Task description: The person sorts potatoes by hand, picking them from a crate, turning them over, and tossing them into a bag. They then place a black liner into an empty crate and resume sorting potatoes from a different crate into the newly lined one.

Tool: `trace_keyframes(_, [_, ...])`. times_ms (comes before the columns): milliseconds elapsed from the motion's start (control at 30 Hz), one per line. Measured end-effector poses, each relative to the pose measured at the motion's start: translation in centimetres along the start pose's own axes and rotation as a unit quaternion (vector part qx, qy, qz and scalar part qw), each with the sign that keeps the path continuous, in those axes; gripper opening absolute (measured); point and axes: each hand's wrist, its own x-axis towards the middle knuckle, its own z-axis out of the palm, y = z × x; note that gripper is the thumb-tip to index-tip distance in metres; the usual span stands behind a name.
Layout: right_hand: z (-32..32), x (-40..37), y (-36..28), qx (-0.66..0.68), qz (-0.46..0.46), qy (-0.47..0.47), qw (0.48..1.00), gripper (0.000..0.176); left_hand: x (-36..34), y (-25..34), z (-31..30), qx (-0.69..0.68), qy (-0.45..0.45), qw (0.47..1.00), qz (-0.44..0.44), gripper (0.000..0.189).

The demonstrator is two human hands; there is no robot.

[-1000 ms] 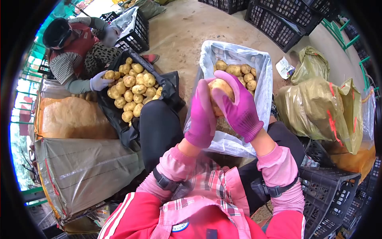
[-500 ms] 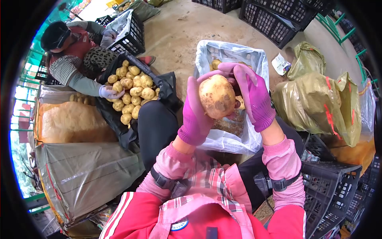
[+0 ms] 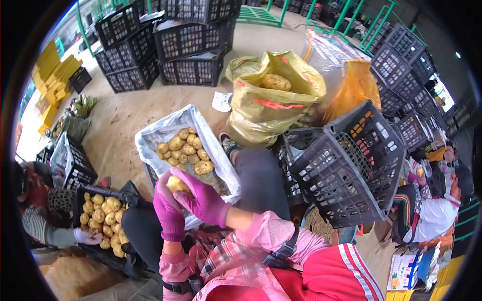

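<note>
Magenta gloves (image 3: pixel 208 204), pink cuffs (image 3: pixel 268 232), black straps (image 3: pixel 288 247), red white-striped sleeve (image 3: pixel 334 273)

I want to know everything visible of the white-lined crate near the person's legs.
The dark crate, lined with thin whitish sheeting folded over its rim, seems to stand upright on the floor. Loose potatoes lie inside. The left hand and right hand, holding another potato, hide its near-left part; contact with it is unclear.
</note>
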Motion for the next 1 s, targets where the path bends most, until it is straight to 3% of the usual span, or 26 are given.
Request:
trace_keyframes(67, [0.0, -1.0, -0.4, -0.026, -0.038, 0.067, 0.997, 0.048, -1.0, -0.1, 1.0, 0.011, 0.007, 1.000, 0.017, 0.044])
trace_keyframes(133, [-0.7, -1.9, -0.6, -0.028, 0.000, 0.081, 0.996, 0.043, -1.4, 0.2, 1.6, 0.063, 0.006, 0.994, 0.090, 0.038])
trace_keyframes(200, [-1.5, -2.4, -0.3, 0.013, 0.022, 0.088, 0.996, 0.040, -2.1, 1.1, 2.6, -0.060, -0.044, 0.996, 0.054, 0.040])
trace_keyframes(233, [-1.9, -2.7, -0.1, 0.019, 0.028, 0.096, 0.995, 0.040, -2.4, 2.0, 2.8, 0.017, -0.061, 0.992, 0.113, 0.042])
trace_keyframes(267, [-2.3, -3.1, -0.4, 0.023, 0.043, 0.097, 0.994, 0.040, -2.6, 2.3, 2.9, 0.019, -0.074, 0.992, 0.102, 0.040])
trace_keyframes(333, [-3.2, -4.0, -1.7, 0.040, 0.085, 0.070, 0.993, 0.043, -3.0, 2.1, 3.7, -0.031, -0.069, 0.994, 0.077, 0.039])
trace_keyframes(367, [-2.8, -4.3, -0.2, 0.048, 0.043, 0.067, 0.996, 0.051, -3.1, 1.9, 3.9, -0.056, -0.066, 0.994, 0.066, 0.039])
trace_keyframes(400, [-3.7, -5.0, -2.1, -0.001, 0.055, 0.029, 0.998, 0.060, -3.1, 1.2, 4.0, -0.001, -0.068, 0.994, 0.084, 0.041])
trace_keyframes(467, [-3.1, -5.8, -1.1, -0.012, 0.002, 0.057, 0.998, 0.069, -2.9, 0.0, 4.0, 0.109, -0.066, 0.984, 0.123, 0.044])
trace_keyframes(533, [-3.9, -6.3, 0.5, 0.029, 0.027, 0.064, 0.997, 0.072, -2.9, -1.0, 4.8, -0.132, -0.067, 0.989, -0.024, 0.044])
trace_keyframes(600, [-3.2, -5.5, 2.0, 0.094, 0.043, 0.061, 0.993, 0.071, -3.2, -2.9, 3.9, -0.312, -0.035, 0.935, -0.164, 0.043])
trace_keyframes(633, [-3.1, -5.2, 1.1, 0.166, 0.089, 0.061, 0.980, 0.069, -3.4, -1.6, 3.0, -0.160, -0.039, 0.978, -0.126, 0.043])
trace_keyframes(667, [-4.6, -4.9, -0.1, 0.228, 0.138, 0.058, 0.962, 0.067, -3.1, -5.0, 2.0, -0.062, -0.023, 0.995, -0.080, 0.043])
trace_keyframes(733, [-7.4, -3.4, -3.2, 0.285, 0.208, 0.088, 0.932, 0.063, -3.6, -1.9, 1.1, -0.277, -0.003, 0.932, -0.234, 0.041])
trace_keyframes(800, [-10.1, -1.0, -4.7, 0.299, 0.183, 0.141, 0.926, 0.065, -3.7, -2.1, 0.1, -0.268, 0.044, 0.927, -0.259, 0.040])
trace_keyframes(867, [-13.1, 2.7, -4.2, 0.212, 0.114, 0.229, 0.943, 0.068, -3.9, -2.7, -1.0, -0.262, 0.064, 0.927, -0.262, 0.041])
trace_keyframes(933, [-17.8, 7.9, -0.8, 0.035, -0.055, 0.329, 0.942, 0.071, -4.1, -2.8, -2.1, -0.261, 0.081, 0.921, -0.277, 0.041])
trace_keyframes(967, [-20.2, 10.3, -1.0, -0.088, -0.140, 0.379, 0.910, 0.071, -4.2, -3.0, -2.5, -0.262, 0.092, 0.919, -0.278, 0.039])
trace_keyframes(1000, [-23.2, 13.0, 0.0, -0.221, -0.169, 0.419, 0.864, 0.070, -4.1, -3.1, -2.8, -0.263, 0.093, 0.920, -0.276, 0.039])
